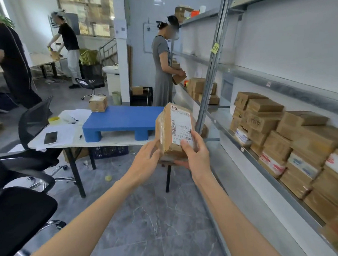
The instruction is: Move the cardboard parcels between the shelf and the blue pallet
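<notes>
**Head view: parcel held mid-carry between shelf and pallet**

Head camera shows both hands closed around one cardboard parcel [174,131], label up: left hand [145,162] on its near-left edge, right hand [195,151] wrapped over the near-right corner. It hangs in the air between the shelf [260,158] at three o'clock and the blue pallet [121,118] at eleven. Judging by that, the carry is underway. Setting down calls for clearing the table edge [89,144]; the pallet top is mostly free, with one small box [98,103] at its far-left corner.
</notes>
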